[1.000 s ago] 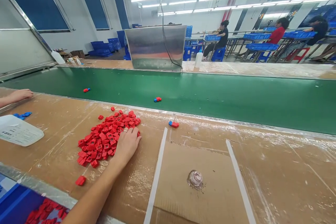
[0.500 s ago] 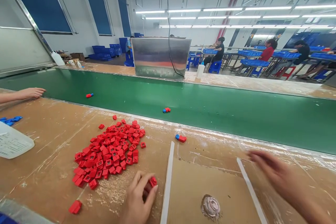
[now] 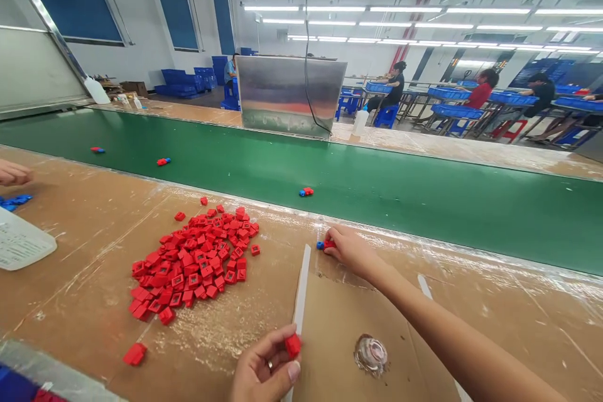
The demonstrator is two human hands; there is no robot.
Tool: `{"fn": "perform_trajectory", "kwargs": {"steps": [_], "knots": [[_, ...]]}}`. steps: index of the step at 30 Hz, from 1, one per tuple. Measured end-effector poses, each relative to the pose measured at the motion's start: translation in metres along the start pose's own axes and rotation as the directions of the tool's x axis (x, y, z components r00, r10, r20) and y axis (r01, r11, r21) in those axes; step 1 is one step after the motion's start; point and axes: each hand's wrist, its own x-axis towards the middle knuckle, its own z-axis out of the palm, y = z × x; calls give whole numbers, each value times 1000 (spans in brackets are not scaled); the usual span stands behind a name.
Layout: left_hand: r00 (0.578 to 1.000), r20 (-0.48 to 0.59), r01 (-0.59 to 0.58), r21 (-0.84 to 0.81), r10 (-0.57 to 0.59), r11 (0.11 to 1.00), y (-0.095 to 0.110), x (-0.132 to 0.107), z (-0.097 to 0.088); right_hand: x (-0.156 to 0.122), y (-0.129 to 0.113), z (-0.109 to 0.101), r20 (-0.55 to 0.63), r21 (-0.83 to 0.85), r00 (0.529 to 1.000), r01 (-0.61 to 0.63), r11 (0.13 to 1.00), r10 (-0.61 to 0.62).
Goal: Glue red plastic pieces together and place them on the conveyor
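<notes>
My left hand (image 3: 264, 369) is near the bottom edge, pinching a small red plastic block (image 3: 293, 345) between thumb and fingers. My right hand (image 3: 349, 250) reaches forward across the cardboard bench, fingers closed on a red-and-blue assembled piece (image 3: 325, 244) lying near the belt's edge. A heap of several red blocks (image 3: 195, 260) lies on the bench to the left of both hands. One stray red block (image 3: 134, 353) sits apart at the lower left.
A green conveyor belt (image 3: 400, 191) runs across, carrying three red-and-blue pieces (image 3: 306, 191). A metal box (image 3: 289, 95) stands beyond it. Another person's hand (image 3: 13, 173) and blue parts (image 3: 14, 201) are at far left. A round mark (image 3: 371, 355) sits between white strips (image 3: 301, 286).
My right hand swept in from the right and closed on the red-and-blue piece by the belt. My left hand left the heap, drew back and lifted one red block.
</notes>
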Motion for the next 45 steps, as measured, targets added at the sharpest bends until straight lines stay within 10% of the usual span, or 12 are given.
{"fn": "perform_trajectory", "kwargs": {"steps": [15, 23, 29, 45], "knots": [[991, 129, 39, -129, -23, 991, -4, -30, 33, -149, 33, -74, 112, 311, 974, -221, 925, 195], [990, 139, 10, -78, 1, 997, -12, -35, 36, -217, -1, -54, 200, 674, 921, -376, 635, 333], [932, 316, -240, 165, 180, 956, -15, -30, 32, -235, -10, -35, 201, 785, 877, -410, 464, 436], [914, 365, -377, 599, 178, 706, 11, -20, 19, -244, 8, -17, 136, 769, 901, -358, 529, 413]]}}
